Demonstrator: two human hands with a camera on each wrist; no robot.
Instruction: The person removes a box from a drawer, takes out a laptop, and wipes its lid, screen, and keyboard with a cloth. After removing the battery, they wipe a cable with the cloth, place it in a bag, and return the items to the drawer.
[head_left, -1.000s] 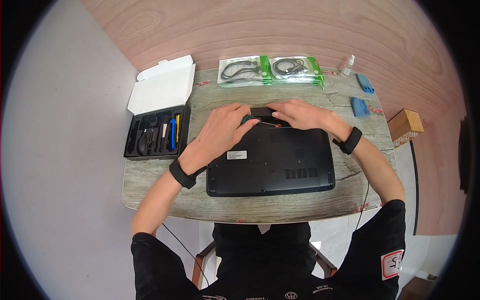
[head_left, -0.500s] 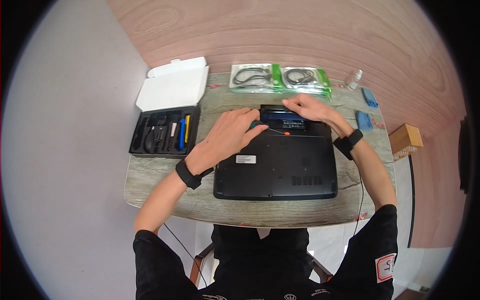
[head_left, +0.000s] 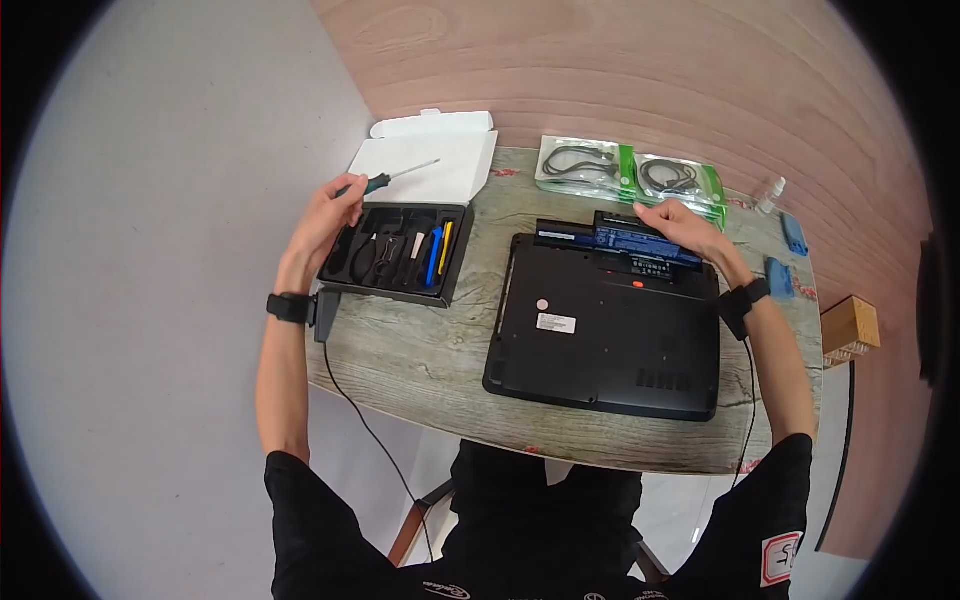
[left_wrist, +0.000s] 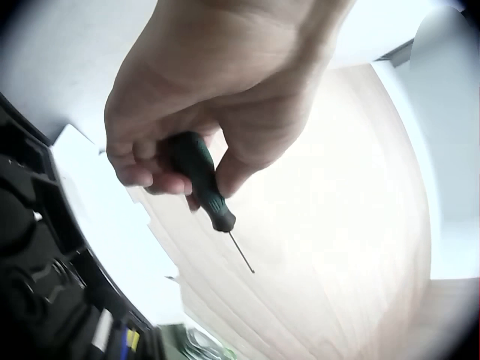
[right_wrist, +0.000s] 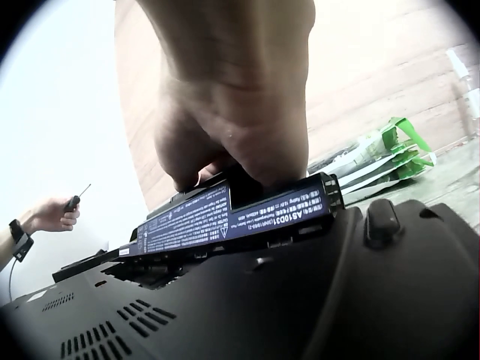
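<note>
A black laptop (head_left: 610,340) lies underside up on the table. My right hand (head_left: 682,228) pinches a black and blue battery (head_left: 640,243) at the laptop's far edge; in the right wrist view the battery (right_wrist: 187,221) is tilted up out of its bay, with the right hand (right_wrist: 232,127) over it. Over the tool box (head_left: 455,290) at the left, my left hand (head_left: 328,222) grips a screwdriver (head_left: 376,184) by its dark green handle, shaft pointing away. The left wrist view shows the left hand (left_wrist: 217,97) curled round the screwdriver handle (left_wrist: 196,169).
Bagged cables (head_left: 583,165) lie along the table's far side. A small spray bottle (head_left: 771,195) and blue cloths (head_left: 780,277) are at the far right. The box's white lid (head_left: 430,160) stands open. A wooden box (head_left: 850,325) is beyond the right edge.
My left hand has moved left with the screwdriver, from the laptop to over the tool box. The battery has come up out of the laptop's bay in my right hand. The view has shifted left.
</note>
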